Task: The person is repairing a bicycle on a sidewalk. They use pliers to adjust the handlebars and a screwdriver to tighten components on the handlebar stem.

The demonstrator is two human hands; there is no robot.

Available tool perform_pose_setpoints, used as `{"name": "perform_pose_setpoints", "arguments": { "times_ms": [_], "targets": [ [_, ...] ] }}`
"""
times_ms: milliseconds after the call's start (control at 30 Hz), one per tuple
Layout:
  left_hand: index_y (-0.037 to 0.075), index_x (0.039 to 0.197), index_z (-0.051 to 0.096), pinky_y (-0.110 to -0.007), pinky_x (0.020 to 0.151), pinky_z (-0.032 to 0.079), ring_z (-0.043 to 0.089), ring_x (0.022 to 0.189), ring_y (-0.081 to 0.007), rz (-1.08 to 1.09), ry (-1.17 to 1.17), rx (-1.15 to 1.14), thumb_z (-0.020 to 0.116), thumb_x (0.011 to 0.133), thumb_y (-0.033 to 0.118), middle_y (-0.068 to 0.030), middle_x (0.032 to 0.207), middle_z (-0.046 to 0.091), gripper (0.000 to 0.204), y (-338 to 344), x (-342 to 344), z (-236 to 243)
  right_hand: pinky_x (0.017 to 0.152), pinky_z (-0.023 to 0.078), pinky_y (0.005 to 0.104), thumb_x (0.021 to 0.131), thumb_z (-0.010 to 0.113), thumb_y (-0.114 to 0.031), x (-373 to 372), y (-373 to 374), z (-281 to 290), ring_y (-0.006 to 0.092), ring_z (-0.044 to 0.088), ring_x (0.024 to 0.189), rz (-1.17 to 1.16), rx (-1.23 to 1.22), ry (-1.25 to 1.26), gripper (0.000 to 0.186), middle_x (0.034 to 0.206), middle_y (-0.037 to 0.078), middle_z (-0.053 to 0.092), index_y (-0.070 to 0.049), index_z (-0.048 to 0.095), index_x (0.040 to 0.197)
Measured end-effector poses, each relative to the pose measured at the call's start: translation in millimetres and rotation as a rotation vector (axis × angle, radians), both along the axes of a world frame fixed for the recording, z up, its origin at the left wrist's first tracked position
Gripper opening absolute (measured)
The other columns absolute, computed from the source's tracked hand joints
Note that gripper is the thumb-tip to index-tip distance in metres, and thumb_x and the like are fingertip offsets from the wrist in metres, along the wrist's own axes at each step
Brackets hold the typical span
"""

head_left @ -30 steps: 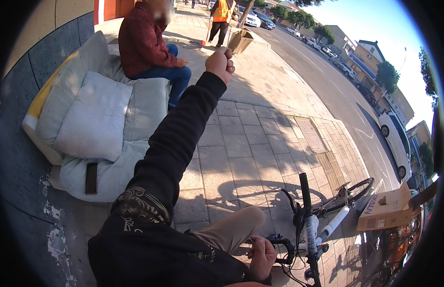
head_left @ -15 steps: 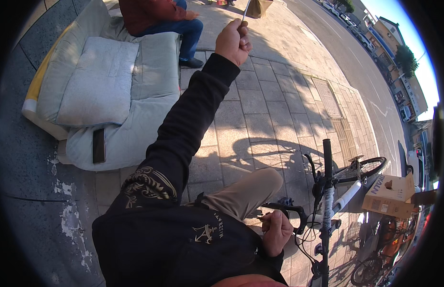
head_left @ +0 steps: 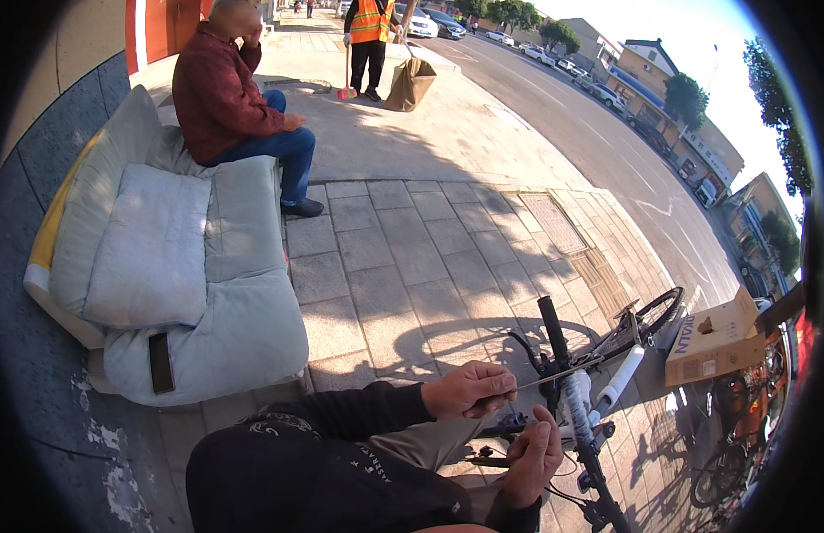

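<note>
Just left of the bicycle handlebar (head_left: 575, 404), my left hand (head_left: 478, 388) grips a thin metal rod (head_left: 558, 374) that points rightward over the bar. My right hand (head_left: 533, 459) is just below, thumb up and fingers curled; what it holds, if anything, I cannot make out. The bicycle's pale tube (head_left: 618, 385) and rear wheel (head_left: 660, 316) lie to the right, with black cables around the bar.
A padded sofa (head_left: 236, 346) with pillow (head_left: 145, 240) and phone (head_left: 161, 362) stands left; a person in red (head_left: 225, 107) sits there. A worker in an orange vest (head_left: 369, 40) holds a broom by a sack (head_left: 410, 87). Right are a cardboard box (head_left: 709, 346), bikes and road (head_left: 607, 142).
My left hand has come down from its raised, outstretched position to beside the handlebar, bringing the rod with it. My right hand has shifted slightly rightward. The seated person's hand is now at their face.
</note>
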State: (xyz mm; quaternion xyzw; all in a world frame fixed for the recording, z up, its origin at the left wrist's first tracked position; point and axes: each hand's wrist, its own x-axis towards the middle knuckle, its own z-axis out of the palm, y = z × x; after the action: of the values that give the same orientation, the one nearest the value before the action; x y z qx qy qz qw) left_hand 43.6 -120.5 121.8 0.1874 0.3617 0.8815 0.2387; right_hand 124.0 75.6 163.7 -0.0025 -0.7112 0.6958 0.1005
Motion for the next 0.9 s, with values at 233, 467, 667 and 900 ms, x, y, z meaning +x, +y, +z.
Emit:
{"name": "perform_pose_setpoints", "arguments": {
  "times_ms": [233, 467, 667, 900],
  "targets": [
    [0.008, 0.105, 0.068, -0.021, 0.052, 0.039, 0.051, 0.06, -0.0026, -0.163, 0.149, -0.154, 0.056, 0.116, 0.039, 0.0048, 0.076, 0.058, 0.035, 80.5, 42.2, -20.0, 0.045, 0.029, 0.0218, 0.116, 0.05, -0.034, 11.6, 49.1, -3.2, 0.0042, 0.037, 0.048, -0.201, -0.146, 0.025, 0.038, 0.064, -0.004, 0.045, 0.001, 0.066, 0.114],
    [0.008, 0.113, 0.07, -0.021, 0.053, 0.037, 0.051, 0.06, -0.0025, -0.381, 0.111, -0.163, 0.058, 0.115, 0.039, 0.0053, 0.076, 0.059, 0.033, 119.5, 67.3, -42.1, 0.046, 0.027, 0.0223, 0.112, 0.054, -0.033, 30.6, 94.7, -24.4, 0.0041, 0.036, 0.048, -0.256, -0.213, -0.046, 0.033, 0.062, -0.005, 0.047, -0.005, 0.067, 0.104],
    [0.008, 0.112, 0.07, -0.021, 0.05, 0.036, 0.051, 0.057, -0.0026, -0.435, 0.084, -0.189, 0.059, 0.114, 0.04, 0.0052, 0.075, 0.06, 0.034, 147.8, 78.4, -38.4, 0.048, 0.026, 0.0217, 0.111, 0.045, -0.035, 47.0, 108.6, -11.3, 0.0036, 0.035, 0.052, -0.347, 0.045, 0.026, 0.039, 0.068, -0.005, 0.044, -0.006, 0.067, 0.099],
    [0.009, 0.11, 0.07, -0.021, 0.048, 0.035, 0.049, 0.053, -0.0023, -0.435, 0.032, -0.193, 0.061, 0.113, 0.038, 0.0051, 0.073, 0.06, 0.031, 155.1, 90.2, -35.2, 0.048, 0.025, 0.0214, 0.11, 0.048, -0.038, 60.2, 109.6, -4.2, 0.0029, 0.034, 0.052, -0.398, -0.191, -0.05, 0.04, 0.066, -0.007, 0.042, -0.006, 0.068, 0.098]
  ]
}}
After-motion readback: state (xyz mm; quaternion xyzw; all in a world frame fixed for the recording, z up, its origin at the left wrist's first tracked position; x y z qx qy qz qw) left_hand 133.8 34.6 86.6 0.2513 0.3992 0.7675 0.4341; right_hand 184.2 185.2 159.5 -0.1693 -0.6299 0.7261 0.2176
